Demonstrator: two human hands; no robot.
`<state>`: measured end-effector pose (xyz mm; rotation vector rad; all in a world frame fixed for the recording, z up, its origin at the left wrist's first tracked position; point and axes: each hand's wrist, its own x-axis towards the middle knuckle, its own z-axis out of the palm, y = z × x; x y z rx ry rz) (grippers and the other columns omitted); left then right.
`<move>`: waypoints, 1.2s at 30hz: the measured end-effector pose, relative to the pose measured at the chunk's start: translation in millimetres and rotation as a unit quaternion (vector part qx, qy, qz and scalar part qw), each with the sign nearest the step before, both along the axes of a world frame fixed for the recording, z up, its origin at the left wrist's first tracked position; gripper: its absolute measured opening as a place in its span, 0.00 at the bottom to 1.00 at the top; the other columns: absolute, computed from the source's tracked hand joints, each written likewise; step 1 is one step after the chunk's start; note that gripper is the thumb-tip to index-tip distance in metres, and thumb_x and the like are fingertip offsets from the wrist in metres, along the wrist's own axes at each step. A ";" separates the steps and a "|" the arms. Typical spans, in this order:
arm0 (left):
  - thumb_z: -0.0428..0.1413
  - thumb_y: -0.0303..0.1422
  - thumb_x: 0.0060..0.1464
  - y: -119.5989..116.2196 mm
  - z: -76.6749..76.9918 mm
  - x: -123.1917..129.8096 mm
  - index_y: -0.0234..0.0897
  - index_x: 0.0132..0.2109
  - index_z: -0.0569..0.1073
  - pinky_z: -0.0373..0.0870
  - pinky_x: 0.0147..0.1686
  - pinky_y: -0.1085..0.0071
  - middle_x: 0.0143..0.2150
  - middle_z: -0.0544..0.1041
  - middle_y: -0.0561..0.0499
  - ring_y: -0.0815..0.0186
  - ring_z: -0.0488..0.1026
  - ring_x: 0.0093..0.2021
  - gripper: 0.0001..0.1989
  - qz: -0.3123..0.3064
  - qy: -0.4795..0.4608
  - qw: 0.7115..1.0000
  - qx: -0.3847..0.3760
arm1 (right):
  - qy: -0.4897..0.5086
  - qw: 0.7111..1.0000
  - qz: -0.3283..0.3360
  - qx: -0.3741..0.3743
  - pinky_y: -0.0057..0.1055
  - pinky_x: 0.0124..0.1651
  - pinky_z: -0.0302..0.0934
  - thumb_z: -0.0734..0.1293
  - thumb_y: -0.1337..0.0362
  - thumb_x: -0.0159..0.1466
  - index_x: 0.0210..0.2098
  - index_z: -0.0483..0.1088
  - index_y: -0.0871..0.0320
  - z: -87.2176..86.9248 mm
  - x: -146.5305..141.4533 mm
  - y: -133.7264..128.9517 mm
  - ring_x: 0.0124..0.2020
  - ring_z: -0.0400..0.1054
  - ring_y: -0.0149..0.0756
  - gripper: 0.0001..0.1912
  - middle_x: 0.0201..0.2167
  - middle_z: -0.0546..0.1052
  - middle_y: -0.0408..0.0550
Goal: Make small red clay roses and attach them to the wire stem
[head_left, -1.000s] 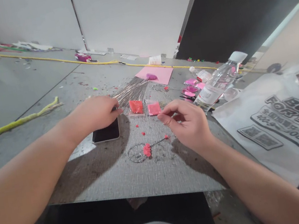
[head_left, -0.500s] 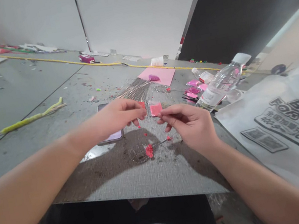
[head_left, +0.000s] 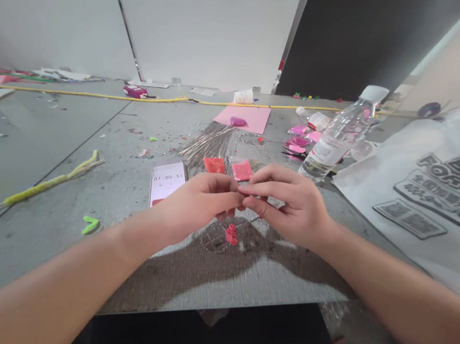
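My left hand (head_left: 214, 195) and my right hand (head_left: 284, 192) meet fingertip to fingertip above the table, both closed in a pinch. Whatever is between the fingers is too small to make out. Just below them lies a red flower-like piece (head_left: 231, 234) on twisted thin wire, part of which my right hand covers. Beyond the fingers are a pink packet (head_left: 242, 171) and an orange-red packet (head_left: 214, 165). A phone (head_left: 167, 178) showing a timer lies partly behind my left hand.
A bundle of thin wires (head_left: 207, 142) and a pink sheet (head_left: 258, 118) lie farther back. At right stand a tilted plastic bottle (head_left: 341, 131) and a white bag (head_left: 393, 190). Green bent piece (head_left: 90, 224) and yellow-green fuzzy stem (head_left: 45, 185) lie left. A yellow cable (head_left: 87, 97) crosses behind.
My left hand has moved right and toward me, and its fingertips now meet those of my right hand. My right hand has shifted slightly left. The phone screen and green piece have come into view.
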<state>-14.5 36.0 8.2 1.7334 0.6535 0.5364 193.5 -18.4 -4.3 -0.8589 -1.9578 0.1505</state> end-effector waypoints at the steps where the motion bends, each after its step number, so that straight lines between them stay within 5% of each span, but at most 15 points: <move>1: 0.57 0.37 0.62 0.0 0.9 -0.1 0.37 0.36 0.76 0.66 0.28 0.71 0.29 0.73 0.53 0.68 0.70 0.29 0.09 0.004 -0.004 1.000 0.001 | 0.001 1.000 0.009 0.002 0.37 0.41 0.74 0.72 0.65 0.68 0.47 0.83 0.49 1.3 0.3 -0.6 0.38 0.77 0.37 0.09 0.39 0.82 0.49; 13: 0.60 0.36 0.56 -2.4 9.8 -1.5 0.37 0.34 0.80 0.64 0.24 0.73 0.26 0.77 0.53 0.69 0.71 0.26 0.08 0.051 0.071 0.989 0.123 | 0.006 0.995 0.036 -0.094 0.35 0.38 0.75 0.73 0.65 0.67 0.43 0.85 0.48 6.9 8.4 0.5 0.38 0.77 0.37 0.08 0.40 0.83 0.47; 21: 0.59 0.27 0.56 -4.4 7.6 -4.1 0.36 0.32 0.78 0.65 0.29 0.74 0.27 0.77 0.54 0.71 0.72 0.27 0.05 0.009 0.046 0.920 0.390 | 0.018 0.975 0.061 -0.213 0.28 0.31 0.72 0.76 0.66 0.63 0.37 0.83 0.52 12.8 9.1 -1.2 0.35 0.77 0.33 0.03 0.38 0.82 0.46; 24: 0.60 0.27 0.58 -4.3 4.9 -4.7 0.35 0.32 0.78 0.65 0.31 0.73 0.28 0.78 0.53 0.71 0.72 0.28 0.06 0.010 0.034 0.903 0.429 | 0.067 0.955 0.066 -0.283 0.28 0.32 0.71 0.77 0.62 0.62 0.35 0.80 0.53 11.7 8.1 -2.0 0.39 0.76 0.35 0.04 0.37 0.81 0.47; 30: 0.58 0.27 0.61 -6.0 3.5 -3.5 0.35 0.32 0.78 0.67 0.32 0.72 0.31 0.79 0.51 0.69 0.73 0.31 0.08 0.036 0.008 0.881 0.472 | 0.211 0.869 0.089 -0.438 0.28 0.29 0.72 0.80 0.60 0.59 0.35 0.77 0.55 9.7 3.2 -1.6 0.29 0.72 0.29 0.11 0.35 0.79 0.43; 36: 0.59 0.28 0.60 -7.9 10.1 -2.6 0.35 0.31 0.78 0.65 0.30 0.73 0.27 0.77 0.54 0.72 0.69 0.27 0.08 0.072 -0.002 0.912 0.405 | 0.303 0.832 0.134 -0.444 0.23 0.29 0.71 0.83 0.64 0.55 0.36 0.79 0.55 8.0 2.8 1.4 0.29 0.73 0.26 0.13 0.32 0.79 0.41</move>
